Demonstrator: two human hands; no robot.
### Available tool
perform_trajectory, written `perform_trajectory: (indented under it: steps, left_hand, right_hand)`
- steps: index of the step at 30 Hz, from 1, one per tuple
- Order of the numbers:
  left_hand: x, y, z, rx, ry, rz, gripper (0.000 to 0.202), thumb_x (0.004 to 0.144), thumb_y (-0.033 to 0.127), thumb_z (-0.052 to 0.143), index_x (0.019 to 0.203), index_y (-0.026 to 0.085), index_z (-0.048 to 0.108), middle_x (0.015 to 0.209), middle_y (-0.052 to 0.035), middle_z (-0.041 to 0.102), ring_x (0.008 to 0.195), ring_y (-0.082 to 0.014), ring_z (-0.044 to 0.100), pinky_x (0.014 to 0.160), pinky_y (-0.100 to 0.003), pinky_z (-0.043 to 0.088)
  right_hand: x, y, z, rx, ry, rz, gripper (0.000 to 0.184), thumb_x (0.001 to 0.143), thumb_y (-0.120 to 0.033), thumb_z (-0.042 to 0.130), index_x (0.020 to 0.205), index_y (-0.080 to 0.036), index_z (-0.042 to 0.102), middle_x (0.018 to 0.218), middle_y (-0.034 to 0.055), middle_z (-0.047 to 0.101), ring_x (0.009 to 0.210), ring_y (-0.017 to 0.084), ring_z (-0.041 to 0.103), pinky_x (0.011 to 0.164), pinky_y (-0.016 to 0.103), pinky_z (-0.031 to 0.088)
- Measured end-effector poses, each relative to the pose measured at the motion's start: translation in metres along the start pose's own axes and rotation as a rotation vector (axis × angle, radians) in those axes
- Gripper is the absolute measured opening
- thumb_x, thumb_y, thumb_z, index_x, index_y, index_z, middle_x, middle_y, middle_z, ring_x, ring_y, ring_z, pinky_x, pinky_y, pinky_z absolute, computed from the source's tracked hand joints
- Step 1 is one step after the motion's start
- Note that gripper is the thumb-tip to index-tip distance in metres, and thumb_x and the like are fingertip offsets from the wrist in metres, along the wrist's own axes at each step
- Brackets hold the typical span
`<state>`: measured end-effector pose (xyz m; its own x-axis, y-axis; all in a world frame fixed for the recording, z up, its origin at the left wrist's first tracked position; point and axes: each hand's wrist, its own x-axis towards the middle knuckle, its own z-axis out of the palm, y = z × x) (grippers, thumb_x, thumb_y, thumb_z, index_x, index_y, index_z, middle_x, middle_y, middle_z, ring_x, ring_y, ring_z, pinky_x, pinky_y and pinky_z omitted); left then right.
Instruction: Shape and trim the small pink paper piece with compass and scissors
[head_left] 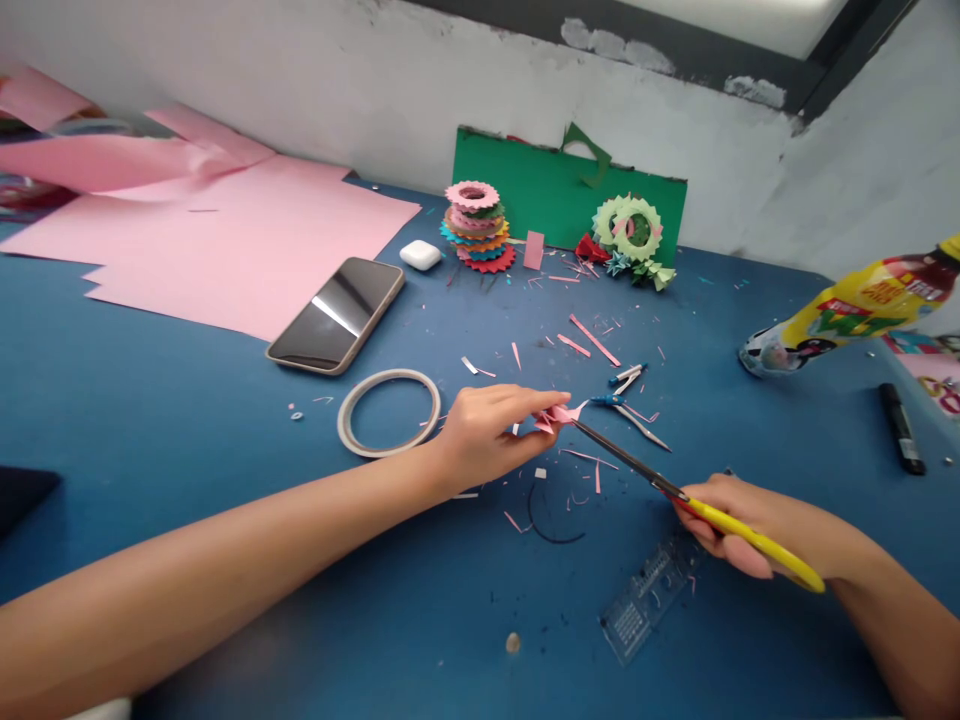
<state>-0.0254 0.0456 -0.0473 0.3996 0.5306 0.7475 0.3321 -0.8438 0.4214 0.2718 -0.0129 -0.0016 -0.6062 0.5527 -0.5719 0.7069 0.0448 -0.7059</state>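
Can't see all of the pink paper [556, 415] tbh, fingers of the left hand [499, 425] cover some. The right hand [739, 525] hides part of the scissors [628, 462] grip and a bit of the clear ruler [637, 612], markings too tiny to read. Yellow bottle [840, 315] top gets cut off, right; same for some dark thing [26, 497], left.

The scissors [666, 486] show yellow and red, the paper piece [556, 417] is pink, the tabletop [360, 600] blue, the board [517, 178] green.
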Motion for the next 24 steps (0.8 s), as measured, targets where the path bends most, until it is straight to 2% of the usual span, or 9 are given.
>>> perform_trajectory:
  steps: [7, 11, 14, 19, 24]
  left_hand:
    - [-0.001, 0.000, 0.001, 0.017, 0.007, -0.018, 0.022, 0.078, 0.013, 0.060, 0.099, 0.016, 0.064, 0.079, -0.0035, 0.074, 0.064, -0.0107, 0.067, 0.058, -0.020, 0.055]
    - [-0.001, -0.001, 0.001, 0.017, 0.011, -0.021, 0.023, 0.077, 0.013, 0.061, 0.099, 0.016, 0.064, 0.079, -0.0036, 0.074, 0.061, -0.0099, 0.066, 0.057, -0.020, 0.054]
    - [-0.002, -0.001, 0.001, 0.011, 0.015, -0.024, 0.024, 0.076, 0.013, 0.062, 0.100, 0.016, 0.064, 0.079, -0.0033, 0.074, 0.059, -0.0095, 0.065, 0.057, -0.021, 0.054]
    - [-0.002, -0.002, 0.002, -0.005, 0.024, -0.009, 0.025, 0.076, 0.012, 0.061, 0.101, 0.017, 0.064, 0.079, -0.0026, 0.074, 0.064, -0.0102, 0.067, 0.058, -0.020, 0.055]
    - [-0.001, -0.001, 0.002, -0.023, 0.027, -0.004, 0.024, 0.076, 0.010, 0.061, 0.099, 0.016, 0.064, 0.078, -0.0025, 0.074, 0.065, -0.0103, 0.067, 0.060, -0.020, 0.055]
  right_hand:
    - [-0.001, 0.000, 0.001, 0.070, 0.008, 0.067, 0.018, 0.081, -0.033, 0.043, 0.069, -0.020, 0.042, 0.059, -0.0020, 0.054, 0.046, 0.008, 0.042, 0.043, 0.019, 0.033]
    - [0.003, 0.014, 0.004, 0.133, -0.034, 0.101, 0.021, 0.083, -0.035, 0.043, 0.070, -0.018, 0.047, 0.055, -0.0037, 0.052, 0.040, 0.006, 0.039, 0.037, 0.017, 0.029]
    - [0.005, 0.023, 0.006, 0.179, -0.039, 0.118, 0.018, 0.078, -0.032, 0.050, 0.067, -0.018, 0.048, 0.047, -0.0060, 0.046, 0.035, 0.006, 0.037, 0.033, 0.017, 0.026]
    - [0.004, 0.015, 0.006, 0.255, -0.064, 0.116, 0.017, 0.081, -0.025, 0.044, 0.066, -0.018, 0.048, 0.044, -0.0079, 0.042, 0.034, 0.005, 0.040, 0.034, 0.015, 0.030]
    - [0.003, 0.012, 0.005, 0.158, -0.061, 0.130, 0.011, 0.076, -0.019, 0.045, 0.065, -0.018, 0.046, 0.045, -0.0079, 0.045, 0.033, 0.005, 0.038, 0.033, 0.015, 0.026]
